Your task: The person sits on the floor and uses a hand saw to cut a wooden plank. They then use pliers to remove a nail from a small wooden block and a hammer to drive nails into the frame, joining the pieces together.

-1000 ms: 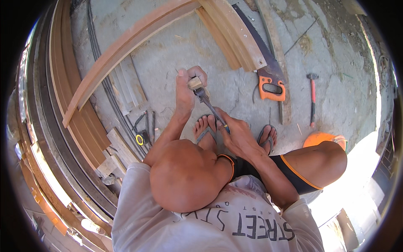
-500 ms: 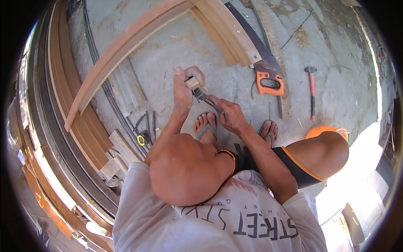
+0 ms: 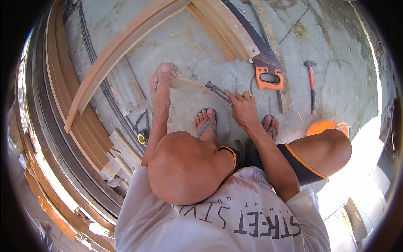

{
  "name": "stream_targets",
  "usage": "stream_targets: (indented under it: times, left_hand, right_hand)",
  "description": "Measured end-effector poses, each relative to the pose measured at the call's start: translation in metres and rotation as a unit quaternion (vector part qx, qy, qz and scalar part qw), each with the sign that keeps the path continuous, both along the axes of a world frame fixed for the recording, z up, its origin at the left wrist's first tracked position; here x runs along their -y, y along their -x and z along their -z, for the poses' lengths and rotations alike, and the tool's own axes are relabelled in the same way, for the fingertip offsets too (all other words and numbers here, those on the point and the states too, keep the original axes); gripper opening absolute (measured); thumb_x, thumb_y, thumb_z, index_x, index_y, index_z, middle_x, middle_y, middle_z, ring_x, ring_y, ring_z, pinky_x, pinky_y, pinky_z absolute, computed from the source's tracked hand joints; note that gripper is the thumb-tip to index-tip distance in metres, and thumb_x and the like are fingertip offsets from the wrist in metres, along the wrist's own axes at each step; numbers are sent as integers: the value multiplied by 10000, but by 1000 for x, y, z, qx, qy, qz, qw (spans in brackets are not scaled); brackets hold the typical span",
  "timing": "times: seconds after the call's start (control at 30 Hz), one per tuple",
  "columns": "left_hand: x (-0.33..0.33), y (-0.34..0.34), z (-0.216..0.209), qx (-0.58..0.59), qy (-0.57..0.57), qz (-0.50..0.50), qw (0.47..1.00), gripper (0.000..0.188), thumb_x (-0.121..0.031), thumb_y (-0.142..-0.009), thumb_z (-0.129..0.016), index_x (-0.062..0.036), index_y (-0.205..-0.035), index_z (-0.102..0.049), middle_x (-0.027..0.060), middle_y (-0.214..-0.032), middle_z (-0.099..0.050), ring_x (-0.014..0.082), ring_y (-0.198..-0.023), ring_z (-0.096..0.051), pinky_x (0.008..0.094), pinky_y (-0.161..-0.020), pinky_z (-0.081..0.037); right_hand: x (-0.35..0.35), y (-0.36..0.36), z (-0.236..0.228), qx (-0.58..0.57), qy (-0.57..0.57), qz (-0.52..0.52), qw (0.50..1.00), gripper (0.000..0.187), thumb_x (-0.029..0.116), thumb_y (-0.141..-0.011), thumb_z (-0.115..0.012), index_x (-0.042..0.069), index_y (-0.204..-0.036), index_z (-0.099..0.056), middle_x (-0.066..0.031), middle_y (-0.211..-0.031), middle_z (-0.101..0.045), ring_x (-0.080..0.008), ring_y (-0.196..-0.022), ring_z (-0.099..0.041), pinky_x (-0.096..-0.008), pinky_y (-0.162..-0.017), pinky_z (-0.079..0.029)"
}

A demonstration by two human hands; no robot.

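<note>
My left hand (image 3: 163, 80) is closed on one end of a small strip of pale wood (image 3: 189, 81), held out above the concrete floor. Dark metal pincers (image 3: 218, 91) are gripped in my right hand (image 3: 244, 110), with their handles coming out between thumb and fingers. The pincers' head is at the right end of the wood; whether the jaws bite anything there is too small to tell. My left fingers partly cover the strip, which is slightly blurred.
A long curved-looking board (image 3: 121, 48) joins stacked planks (image 3: 222, 29) ahead. A handsaw (image 3: 268, 77) with an orange handle and a red-handled hammer (image 3: 311, 86) lie to the right. A tape measure (image 3: 142, 138) lies left, beside long planks (image 3: 63, 71). My sandalled feet (image 3: 208, 124) are below.
My hands have moved apart. The left went left and slightly up with the wood; the right moved rightward with the pincers. The wood has turned and now stretches between them.
</note>
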State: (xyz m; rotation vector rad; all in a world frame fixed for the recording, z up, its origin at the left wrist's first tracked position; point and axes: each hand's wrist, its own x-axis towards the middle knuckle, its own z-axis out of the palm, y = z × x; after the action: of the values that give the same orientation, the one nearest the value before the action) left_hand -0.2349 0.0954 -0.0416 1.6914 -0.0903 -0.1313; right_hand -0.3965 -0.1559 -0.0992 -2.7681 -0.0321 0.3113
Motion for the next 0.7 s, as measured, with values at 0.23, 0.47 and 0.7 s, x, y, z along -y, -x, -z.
stream_targets:
  times: [0.23,0.47,0.7]
  left_hand:
    - [-117,59,-40,-298,-46,4,954,474,-364,-1105,-571,4,-1397,-639,105,-1269,-701,196,-1117,-655,349,-965,-507]
    - [-117,108,16,-427,-217,113,871,818,-434,-970,-751,29,-1579,-460,260,-1327,-687,301,-1117,-694,420,-938,-543]
    - [-55,98,114,-347,-271,235,867,648,-398,-949,-777,1,-1435,-621,279,-1181,-719,354,-1032,-734,425,-866,-564]
  right_hand:
    - [-9,18,-5,-225,52,106,967,614,116,-967,-621,152,-1569,-506,-224,-1100,-688,-421,-1097,-696,-527,-921,-575]
    - [-5,37,49,-218,-103,136,961,644,124,-946,-575,98,-1583,-487,-210,-1010,-703,-367,-946,-717,-481,-849,-578]
    - [-12,-5,2,-482,-412,283,720,335,217,-935,-595,23,-1204,-645,-120,-1003,-694,-210,-859,-622,-378,-708,-519]
